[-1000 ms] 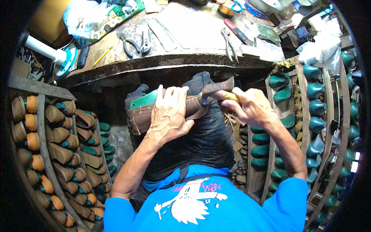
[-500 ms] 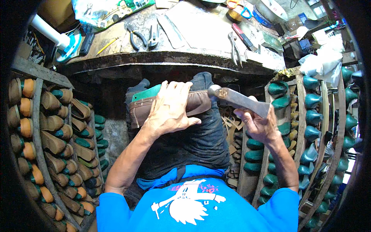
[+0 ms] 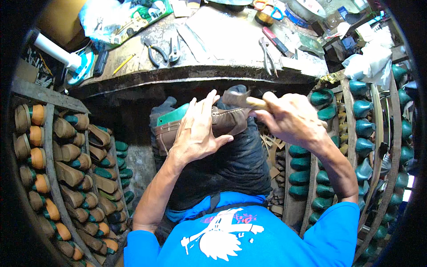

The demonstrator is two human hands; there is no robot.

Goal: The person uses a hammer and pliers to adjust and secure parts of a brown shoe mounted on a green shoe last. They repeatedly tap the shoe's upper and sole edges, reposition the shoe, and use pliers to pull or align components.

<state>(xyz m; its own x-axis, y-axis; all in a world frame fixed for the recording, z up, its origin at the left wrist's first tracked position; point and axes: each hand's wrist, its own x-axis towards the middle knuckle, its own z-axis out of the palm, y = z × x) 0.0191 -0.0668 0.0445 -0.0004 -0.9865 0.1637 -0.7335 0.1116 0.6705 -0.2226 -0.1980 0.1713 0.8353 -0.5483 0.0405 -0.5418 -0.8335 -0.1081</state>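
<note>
A brown leather shoe (image 3: 233, 123) with pale stitching lies across my thighs, fitted over a green shoe last (image 3: 171, 117) that shows at its left end. My left hand (image 3: 195, 130) presses over its middle, fingers across the top and thumb along the near side. In my right hand (image 3: 291, 118) is a hammer (image 3: 235, 98), gripped by its light wooden handle. The hammer's metal head is at the far side of the shoe's right end; whether it touches the leather I cannot tell.
Ahead stands a workbench (image 3: 133, 76) bearing black-handled pliers (image 3: 156, 54), pincers (image 3: 267, 55), a red cutter knife (image 3: 275, 39) and a yellow pencil (image 3: 123, 64). A wooden rack (image 3: 50, 147) of brown shoes stands left; another rack (image 3: 351, 120) of green lasts stands right.
My right hand has turned over and swung the hammer, so its head moved left across the far side of the shoe. The shoe has tilted, showing its stitching; my left hand stays on it.
</note>
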